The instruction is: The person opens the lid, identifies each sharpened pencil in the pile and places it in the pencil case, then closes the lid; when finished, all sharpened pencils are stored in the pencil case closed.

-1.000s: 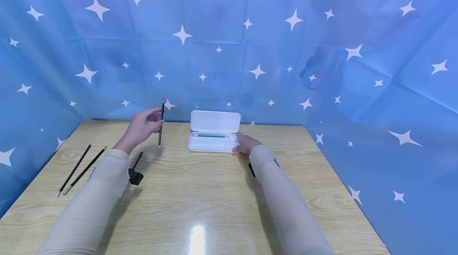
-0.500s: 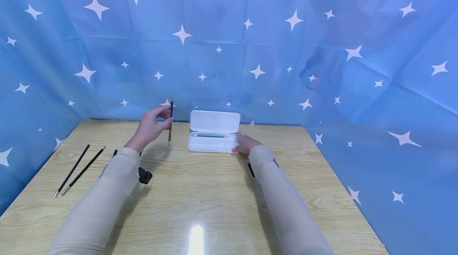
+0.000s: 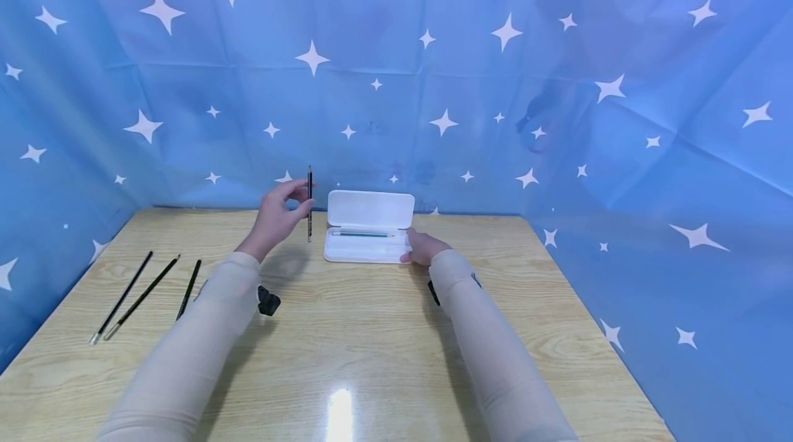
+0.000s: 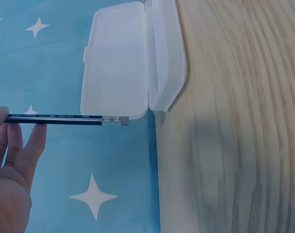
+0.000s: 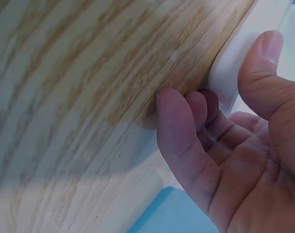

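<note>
My left hand (image 3: pixel 277 218) pinches a dark pencil (image 3: pixel 310 194) between thumb and fingertips. The pencil stands nearly upright above the table, just left of the white pencil case (image 3: pixel 334 253); the left wrist view shows its eraser end pointing toward the table, near the raised lid (image 4: pixel 118 58). Inside the case's lower half lies one light teal pencil (image 3: pixel 362 234), along the back. At the case's right end, my right hand (image 3: pixel 426 248) grips it, the thumb (image 5: pixel 264 63) over the rim and the other fingers curled low against the side and tabletop.
Two dark pencils (image 3: pixel 124 294) (image 3: pixel 145 295) with pale ends lie on the wooden table (image 3: pixel 372 332) at the left. Another dark pencil (image 3: pixel 190 289) is partly covered by the left sleeve. A blue star-patterned curtain (image 3: pixel 396 84) hangs behind the table and along its sides.
My left hand has moved right with the upright pencil, up to the case's left side. Its sleeve now uncovers a third pencil on the table. The right hand and case stay put.
</note>
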`<state>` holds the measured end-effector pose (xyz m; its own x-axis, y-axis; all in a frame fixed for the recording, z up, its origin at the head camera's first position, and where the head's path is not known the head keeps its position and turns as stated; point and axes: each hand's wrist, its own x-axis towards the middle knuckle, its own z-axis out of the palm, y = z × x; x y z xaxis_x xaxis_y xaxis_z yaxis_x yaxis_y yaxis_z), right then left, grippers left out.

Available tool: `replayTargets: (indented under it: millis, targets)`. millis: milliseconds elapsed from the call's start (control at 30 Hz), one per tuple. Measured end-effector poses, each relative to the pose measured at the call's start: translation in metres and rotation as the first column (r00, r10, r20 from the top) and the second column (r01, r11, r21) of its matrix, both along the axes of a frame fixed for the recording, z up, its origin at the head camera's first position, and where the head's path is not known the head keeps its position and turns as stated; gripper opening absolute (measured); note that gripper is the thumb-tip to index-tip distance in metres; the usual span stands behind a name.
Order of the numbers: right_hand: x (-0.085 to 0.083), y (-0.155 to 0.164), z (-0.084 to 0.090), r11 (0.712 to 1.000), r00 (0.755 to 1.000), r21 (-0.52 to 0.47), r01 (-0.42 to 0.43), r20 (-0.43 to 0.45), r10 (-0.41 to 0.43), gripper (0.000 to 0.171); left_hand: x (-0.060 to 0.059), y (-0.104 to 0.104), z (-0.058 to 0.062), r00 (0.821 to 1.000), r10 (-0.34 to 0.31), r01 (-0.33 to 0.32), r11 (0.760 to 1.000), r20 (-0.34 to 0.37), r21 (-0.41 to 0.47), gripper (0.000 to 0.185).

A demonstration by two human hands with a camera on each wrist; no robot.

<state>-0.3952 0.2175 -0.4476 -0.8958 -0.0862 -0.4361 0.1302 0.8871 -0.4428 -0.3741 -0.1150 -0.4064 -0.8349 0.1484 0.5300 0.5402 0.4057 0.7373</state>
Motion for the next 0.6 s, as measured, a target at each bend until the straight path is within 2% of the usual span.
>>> replayTargets:
  millis: [333, 600]
  targets:
    - [0.003, 0.000, 0.001, 1.000, 1.000, -0.001, 0.014, 0.001, -0.014, 0.089, -0.008, 0.014, -0.006, 1.000, -0.003, 0.002, 0.999, 0.025, 0.033, 0.037]
    - [0.007, -0.001, 0.006, 1.000, 1.000, 0.006, -0.012, 0.000, 0.012, 0.088, -0.013, 0.019, -0.010, 0.999, -0.004, 0.002, 0.999, 0.046, 0.050, 0.036]
